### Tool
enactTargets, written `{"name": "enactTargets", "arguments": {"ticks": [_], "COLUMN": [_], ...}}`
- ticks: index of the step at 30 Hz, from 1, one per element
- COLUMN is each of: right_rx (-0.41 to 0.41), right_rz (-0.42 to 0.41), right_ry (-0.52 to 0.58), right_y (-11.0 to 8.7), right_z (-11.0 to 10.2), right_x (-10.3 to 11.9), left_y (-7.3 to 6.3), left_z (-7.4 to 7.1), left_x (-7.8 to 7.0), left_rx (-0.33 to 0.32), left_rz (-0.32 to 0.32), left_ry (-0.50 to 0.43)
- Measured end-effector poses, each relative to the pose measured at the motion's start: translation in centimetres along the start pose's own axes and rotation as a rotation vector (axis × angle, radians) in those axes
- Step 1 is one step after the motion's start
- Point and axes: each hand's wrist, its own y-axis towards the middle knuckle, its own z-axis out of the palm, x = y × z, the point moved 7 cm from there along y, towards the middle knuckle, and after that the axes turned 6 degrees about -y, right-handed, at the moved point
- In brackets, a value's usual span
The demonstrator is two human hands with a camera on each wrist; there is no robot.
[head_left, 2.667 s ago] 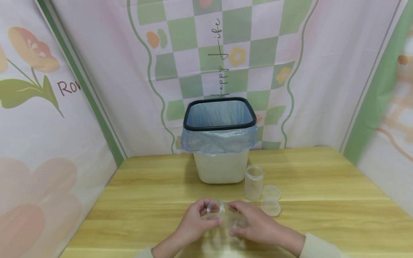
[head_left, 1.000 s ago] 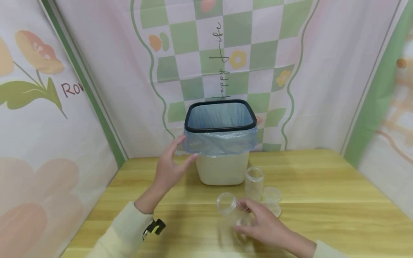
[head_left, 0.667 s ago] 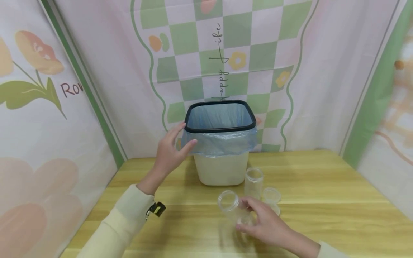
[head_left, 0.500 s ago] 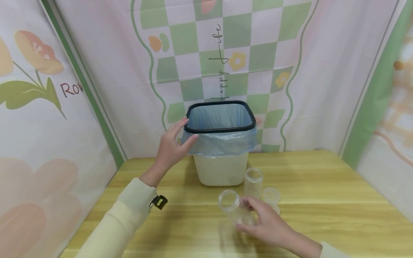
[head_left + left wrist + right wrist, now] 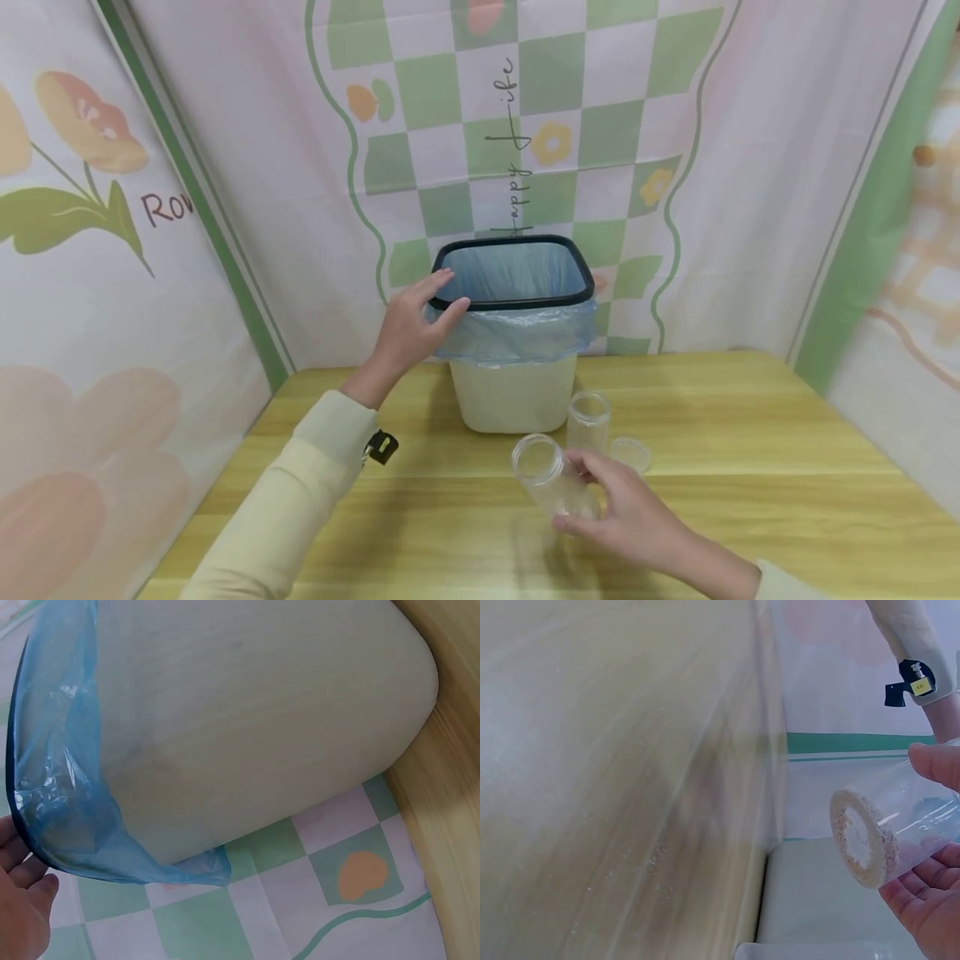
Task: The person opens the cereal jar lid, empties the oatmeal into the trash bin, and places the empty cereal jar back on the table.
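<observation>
My right hand grips a clear plastic jar above the table, its uncapped mouth tilted up toward the far left. In the right wrist view, pale crumbly residue shows at the jar's base. My left hand is at the left of the trash bin, fingers reaching over the black rim and thumb at its front corner. The fingers look loosely extended; whether they press on the rim I cannot tell. A blue liner bag hangs folded over the bin's top.
A second clear jar stands uncapped just right of the bin. Beside it lies a clear round lid, partly behind my right hand. The wooden table meets patterned curtains at the back and sides.
My left hand has left the jar and gone forward to the bin's rim, lately sliding up and rightward over it. My right hand keeps the jar and has raised it slightly.
</observation>
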Motion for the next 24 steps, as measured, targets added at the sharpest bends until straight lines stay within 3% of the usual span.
{"name": "enactTargets", "arguments": {"ticks": [16, 24], "right_rx": [-0.126, -0.116], "right_rz": [-0.096, -0.090], "right_ry": [-0.141, -0.134], "right_y": [0.2, 0.8], "right_z": [-2.8, -4.5], "right_x": [1.2, 1.9], "left_y": [0.6, 0.8], "left_z": [0.7, 0.8], "left_x": [0.8, 0.9], "left_rx": [0.071, 0.063], "left_rz": [-0.016, -0.003], "left_ry": [0.047, 0.059]}}
